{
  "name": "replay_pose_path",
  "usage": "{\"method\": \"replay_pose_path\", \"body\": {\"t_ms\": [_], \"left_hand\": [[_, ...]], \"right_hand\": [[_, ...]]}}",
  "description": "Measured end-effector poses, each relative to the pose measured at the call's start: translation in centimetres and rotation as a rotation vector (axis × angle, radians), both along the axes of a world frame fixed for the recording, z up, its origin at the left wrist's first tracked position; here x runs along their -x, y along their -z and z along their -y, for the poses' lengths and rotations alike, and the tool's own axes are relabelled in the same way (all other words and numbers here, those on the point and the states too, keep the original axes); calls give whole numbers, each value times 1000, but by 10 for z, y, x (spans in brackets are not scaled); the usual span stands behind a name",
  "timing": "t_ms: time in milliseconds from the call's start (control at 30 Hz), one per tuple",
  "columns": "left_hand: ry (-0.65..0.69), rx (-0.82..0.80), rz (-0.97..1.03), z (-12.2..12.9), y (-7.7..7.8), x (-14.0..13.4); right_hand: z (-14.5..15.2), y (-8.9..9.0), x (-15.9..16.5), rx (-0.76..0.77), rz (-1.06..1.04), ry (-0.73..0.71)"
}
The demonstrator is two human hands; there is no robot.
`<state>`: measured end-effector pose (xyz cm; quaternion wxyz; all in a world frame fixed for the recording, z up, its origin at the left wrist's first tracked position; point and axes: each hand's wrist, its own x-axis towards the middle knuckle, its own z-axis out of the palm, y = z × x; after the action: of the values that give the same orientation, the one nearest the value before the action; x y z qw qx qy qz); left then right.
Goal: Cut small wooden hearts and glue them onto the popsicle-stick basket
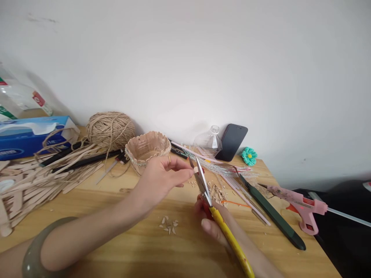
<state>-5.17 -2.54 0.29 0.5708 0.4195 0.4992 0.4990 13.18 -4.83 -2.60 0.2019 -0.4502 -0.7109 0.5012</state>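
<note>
My left hand (162, 175) pinches a short piece of wooden craft stick (196, 170) between thumb and fingers. Only its pale rounded end shows past the fingertips. The scissors (206, 193) have parted blades around this piece, and their long yellow handle slants toward me. My right hand (213, 224) is wrapped round the scissor handles; some of its fingers are hidden behind them. Below the hands, several small wooden chips (169, 226) lie on the table. Just behind my left hand stands a small basket (147, 148) made of craft sticks, with a glittery band round it.
Craft sticks (58, 177) are heaped at the left beside a ball of twine (111, 131) and a blue tissue pack (31, 135). A phone (232, 142) leans on the wall near a teal flower (249, 156). A green-handled knife (272, 212) and pink glue gun (304, 204) lie right.
</note>
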Motion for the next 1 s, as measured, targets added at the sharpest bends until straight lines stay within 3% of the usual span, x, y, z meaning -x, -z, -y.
{"method": "replay_pose_path", "body": {"t_ms": [667, 1000], "left_hand": [[31, 84, 69, 3, 5, -5], [59, 104, 55, 1, 0, -3]], "right_hand": [[5, -3, -2, -38, 53, 80], [3, -6, 4, 3, 97, 69]]}}
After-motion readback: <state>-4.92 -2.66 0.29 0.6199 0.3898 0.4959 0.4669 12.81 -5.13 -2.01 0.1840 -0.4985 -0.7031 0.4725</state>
